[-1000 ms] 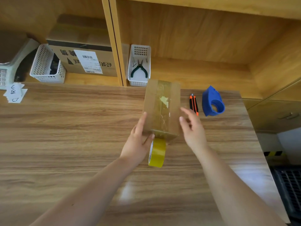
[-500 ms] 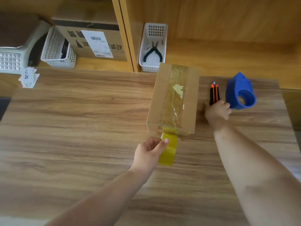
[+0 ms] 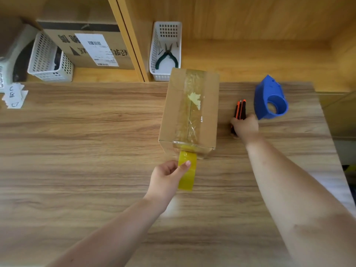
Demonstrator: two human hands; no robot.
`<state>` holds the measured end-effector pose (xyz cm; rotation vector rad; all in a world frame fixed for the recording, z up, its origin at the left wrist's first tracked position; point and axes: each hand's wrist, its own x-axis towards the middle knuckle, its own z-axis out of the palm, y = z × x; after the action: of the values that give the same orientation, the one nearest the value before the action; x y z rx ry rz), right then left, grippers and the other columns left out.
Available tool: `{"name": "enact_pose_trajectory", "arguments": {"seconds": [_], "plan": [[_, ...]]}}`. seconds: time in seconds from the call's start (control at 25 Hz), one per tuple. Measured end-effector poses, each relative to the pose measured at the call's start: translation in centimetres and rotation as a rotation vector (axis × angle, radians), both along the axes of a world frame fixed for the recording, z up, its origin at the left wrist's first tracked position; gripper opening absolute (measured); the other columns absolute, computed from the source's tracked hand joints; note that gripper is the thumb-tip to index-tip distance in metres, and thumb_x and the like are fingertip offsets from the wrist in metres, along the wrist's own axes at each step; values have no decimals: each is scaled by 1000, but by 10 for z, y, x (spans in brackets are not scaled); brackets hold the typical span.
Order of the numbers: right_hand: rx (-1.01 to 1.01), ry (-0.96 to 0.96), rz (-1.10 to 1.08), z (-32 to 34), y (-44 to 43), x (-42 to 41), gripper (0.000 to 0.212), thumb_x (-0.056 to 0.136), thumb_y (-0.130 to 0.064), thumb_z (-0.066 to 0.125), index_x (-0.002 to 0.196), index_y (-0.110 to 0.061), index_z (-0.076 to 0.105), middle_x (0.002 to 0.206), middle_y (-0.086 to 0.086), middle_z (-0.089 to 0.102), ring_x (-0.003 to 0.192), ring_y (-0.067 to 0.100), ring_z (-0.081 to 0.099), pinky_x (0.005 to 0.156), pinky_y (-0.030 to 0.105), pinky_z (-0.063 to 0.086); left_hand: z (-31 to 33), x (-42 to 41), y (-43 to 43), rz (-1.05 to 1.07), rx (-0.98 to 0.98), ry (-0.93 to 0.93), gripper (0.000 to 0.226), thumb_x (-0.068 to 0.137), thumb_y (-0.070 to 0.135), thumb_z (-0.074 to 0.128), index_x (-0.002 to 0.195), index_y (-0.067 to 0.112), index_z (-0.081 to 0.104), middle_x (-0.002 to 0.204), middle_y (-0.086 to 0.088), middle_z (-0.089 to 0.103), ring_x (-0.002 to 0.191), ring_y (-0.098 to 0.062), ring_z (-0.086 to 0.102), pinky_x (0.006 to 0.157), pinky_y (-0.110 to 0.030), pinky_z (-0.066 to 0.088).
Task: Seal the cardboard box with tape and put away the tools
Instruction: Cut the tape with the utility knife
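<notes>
A cardboard box (image 3: 189, 112) lies on the wooden table (image 3: 86, 151), with clear tape running along its top seam and down its near end. My left hand (image 3: 166, 179) holds a yellow tape roll (image 3: 187, 173) upright just in front of that near end; its strip still joins the box. To the right of the box, my right hand (image 3: 245, 127) closes around the near end of an orange and black utility knife (image 3: 240, 110) lying on the table. A blue tape dispenser (image 3: 269, 98) rests beyond the knife, at the right.
A white basket (image 3: 165, 49) with green-handled pliers stands on the shelf behind the box. In the left shelf bay are a labelled carton (image 3: 90, 45) and another white basket (image 3: 49, 60). Paper slips (image 3: 14, 96) lie at the table's far left. The table's right edge is near the dispenser.
My right hand left the box's side and went right to the utility knife. My left hand slid off the box onto the tape roll. The view has tilted downward.
</notes>
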<state>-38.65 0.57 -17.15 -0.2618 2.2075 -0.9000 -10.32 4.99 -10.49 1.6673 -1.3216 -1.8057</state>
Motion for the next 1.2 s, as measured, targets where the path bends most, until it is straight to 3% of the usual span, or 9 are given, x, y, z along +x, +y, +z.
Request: {"name": "enact_pose_trajectory", "arguments": {"seconds": [0.16, 0.28, 0.36, 0.52, 0.64, 0.8, 0.88, 1.04, 1.2], "plan": [[-447, -782, -343, 38, 41, 20, 28, 102, -12, 38, 126, 1, 42, 94, 22, 64, 75, 32, 67, 65, 42, 60, 3, 1, 4, 27, 36, 16, 31, 86, 21, 71, 62, 5, 59, 58, 0, 41, 50, -8, 34, 44, -15, 28], [-596, -967, -196, 71, 92, 32, 29, 99, -5, 36, 125, 4, 48, 106, 21, 70, 81, 27, 71, 71, 36, 61, 10, 5, 9, 36, 81, 54, 25, 85, 19, 70, 77, -5, 65, 66, -8, 49, 56, -12, 45, 54, -19, 37], [-659, -876, -79, 88, 121, 41, 31, 92, 0, 45, 121, 3, 54, 107, 19, 72, 83, 27, 70, 69, 34, 58, 16, 9, 12, 55, 107, 66, 27, 85, 21, 70, 81, -6, 66, 71, -10, 54, 65, -19, 50, 59, -24, 41], [-657, -599, 40, 114, 152, 58, 33, 77, -17, 63, 106, -3, 57, 81, 11, 71, 58, 18, 60, 47, 25, 45, 35, 14, 19, 144, 164, 86, 13, 84, 19, 71, 84, 6, 74, 76, -9, 65, 71, -21, 59, 65, -28, 47], [-554, -434, 84, 125, 160, 65, 18, 94, -24, 53, 95, -7, 59, 67, 8, 62, 42, 13, 47, 38, 20, 31, 43, 20, 22, 172, 214, 113, 15, 84, 20, 72, 90, 6, 74, 81, -11, 69, 74, -24, 63, 70, -32, 51], [-420, -241, 140, 135, 159, 79, 36, 87, -41, 60, 74, -8, 63, 46, 7, 51, 31, 15, 36, 32, 18, 24, 49, 24, 29, 166, 225, 120, 21, 84, 19, 72, 98, 2, 73, 85, -12, 71, 76, -25, 64, 70, -31, 51], [-360, -202, 208, 140, 161, 85, 27, 90, -36, 60, 81, -11, 67, 48, 9, 56, 35, 17, 45, 36, 22, 35, 49, 25, 30, 152, 232, 122, 23, 84, 20, 72, 99, 2, 73, 86, -13, 71, 78, -25, 64, 72, -32, 51], [-365, -424, 397, 155, 166, 85, 17, 96, -10, 54, 109, -14, 64, 86, 9, 77, 69, 19, 71, 69, 30, 55, 48, 27, 34, 119, 241, 121, 25, 84, 21, 72, 99, 0, 73, 85, -12, 71, 77, -25, 64, 74, -34, 51], [-167, -57, 640, 152, 170, 93, 22, 97, -10, 53, 105, -28, 61, 85, -3, 76, 59, 13, 62, 56, 25, 47, 43, 30, 38, 83, 208, 93, 26, 84, 24, 72, 96, 1, 74, 79, -8, 68, 74, -22, 60, 73, -32, 48]]}}
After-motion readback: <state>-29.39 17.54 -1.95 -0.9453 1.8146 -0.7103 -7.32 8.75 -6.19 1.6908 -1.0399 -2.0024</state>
